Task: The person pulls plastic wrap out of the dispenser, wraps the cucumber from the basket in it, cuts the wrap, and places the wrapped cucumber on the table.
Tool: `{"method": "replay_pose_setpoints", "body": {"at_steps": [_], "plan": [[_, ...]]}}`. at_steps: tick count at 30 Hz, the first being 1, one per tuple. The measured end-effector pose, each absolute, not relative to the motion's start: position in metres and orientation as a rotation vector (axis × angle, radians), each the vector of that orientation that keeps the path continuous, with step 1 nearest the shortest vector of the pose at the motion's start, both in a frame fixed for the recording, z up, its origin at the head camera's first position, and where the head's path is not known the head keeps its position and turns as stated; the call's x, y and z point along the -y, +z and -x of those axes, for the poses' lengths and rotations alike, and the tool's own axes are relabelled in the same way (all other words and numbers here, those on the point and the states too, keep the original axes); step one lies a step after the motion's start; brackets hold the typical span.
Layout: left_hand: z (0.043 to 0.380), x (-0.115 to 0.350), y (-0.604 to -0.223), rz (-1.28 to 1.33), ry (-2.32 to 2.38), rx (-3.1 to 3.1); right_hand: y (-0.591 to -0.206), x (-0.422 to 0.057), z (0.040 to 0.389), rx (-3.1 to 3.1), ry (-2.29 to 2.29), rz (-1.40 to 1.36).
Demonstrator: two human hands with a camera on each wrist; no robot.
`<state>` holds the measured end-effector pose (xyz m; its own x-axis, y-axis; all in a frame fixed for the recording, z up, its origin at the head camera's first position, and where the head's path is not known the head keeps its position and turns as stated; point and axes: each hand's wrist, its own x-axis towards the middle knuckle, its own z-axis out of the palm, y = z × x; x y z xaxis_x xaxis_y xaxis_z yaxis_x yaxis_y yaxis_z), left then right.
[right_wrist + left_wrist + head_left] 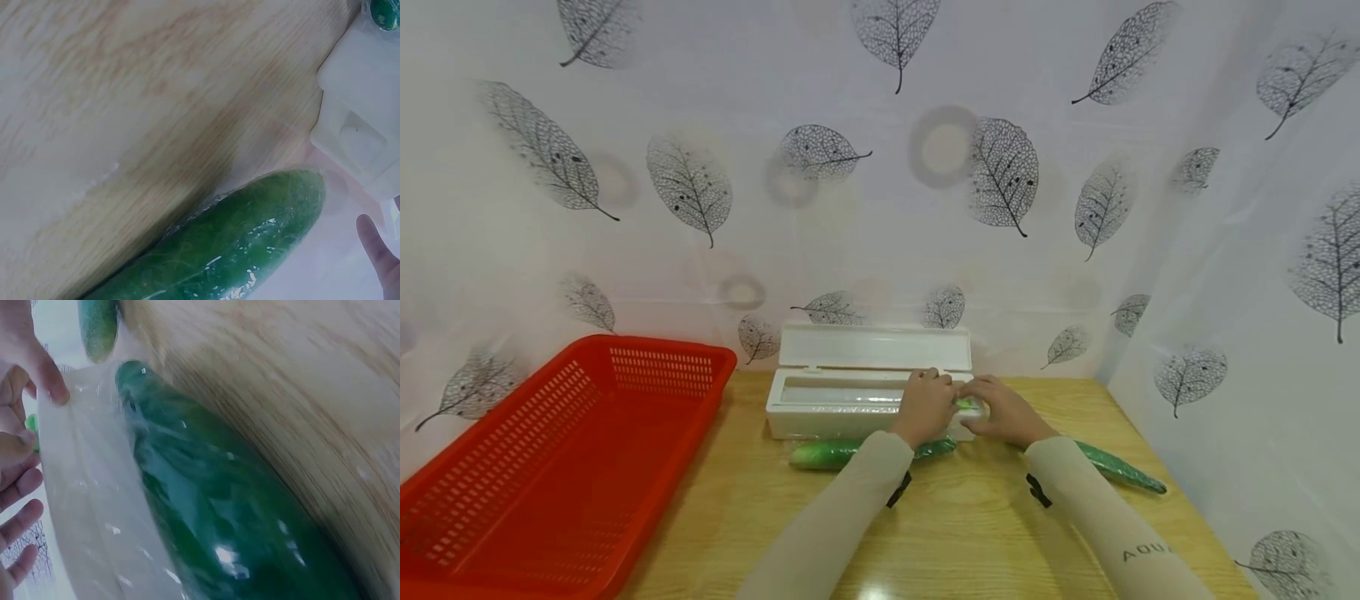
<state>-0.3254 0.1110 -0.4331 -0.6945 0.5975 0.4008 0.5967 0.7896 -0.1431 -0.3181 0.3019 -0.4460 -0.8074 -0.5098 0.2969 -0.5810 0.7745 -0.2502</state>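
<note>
A white cling film box (831,422) stands on the table with its lid (876,347) raised. My right hand (1006,410) grips the box's right end, thumb on the front wall and fingers behind. A small green slider (967,404) shows between the hands there, and fingertips come close to it in the left wrist view. My left hand (927,406) is over the box's front edge, its fingers spread apart in the left wrist view. Clear film (94,487) hangs across the box front. One film-wrapped cucumber (823,455) lies before the box, partly hidden by the left forearm.
A second wrapped cucumber (1120,467) lies to the right, partly behind the right sleeve (1075,479). At the left stands a large red plastic basket (700,429). A leaf-patterned sheet (865,242) hangs behind the wooden table (977,517) and along its right side.
</note>
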Motion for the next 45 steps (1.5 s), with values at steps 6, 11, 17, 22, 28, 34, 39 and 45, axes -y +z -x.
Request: {"method": "replay_pose_setpoints", "body": {"at_steps": [6,11,17,22,28,34,39,45], "plan": [[0.33,-0.086,-0.434,0.891,-0.017,2.562,-0.444,-0.302,0.318,2.74,0.485,-0.856],[0.329,-0.065,-0.434,0.905,-0.028,2.553,-0.444,-0.302,0.319,2.761,0.466,-0.845],[0.328,-0.048,-0.436,0.943,-0.024,2.513,-0.447,-0.298,0.318,2.73,0.444,-0.844],[0.325,-0.04,-0.434,0.956,0.028,2.47,-0.446,-0.291,0.317,2.73,0.248,-0.808],[0.324,-0.041,-0.436,0.953,0.06,2.415,-0.434,-0.274,0.311,2.731,-0.119,-0.81],[0.319,-0.037,-0.434,0.926,0.074,2.418,-0.435,-0.265,0.308,2.684,-0.198,-0.81],[0.321,-0.023,-0.437,0.934,0.09,2.385,-0.441,-0.264,0.309,2.637,-0.206,-0.818],[0.325,0.005,-0.444,0.894,0.101,2.32,-0.443,-0.266,0.306,2.628,-0.177,-0.792]]}}
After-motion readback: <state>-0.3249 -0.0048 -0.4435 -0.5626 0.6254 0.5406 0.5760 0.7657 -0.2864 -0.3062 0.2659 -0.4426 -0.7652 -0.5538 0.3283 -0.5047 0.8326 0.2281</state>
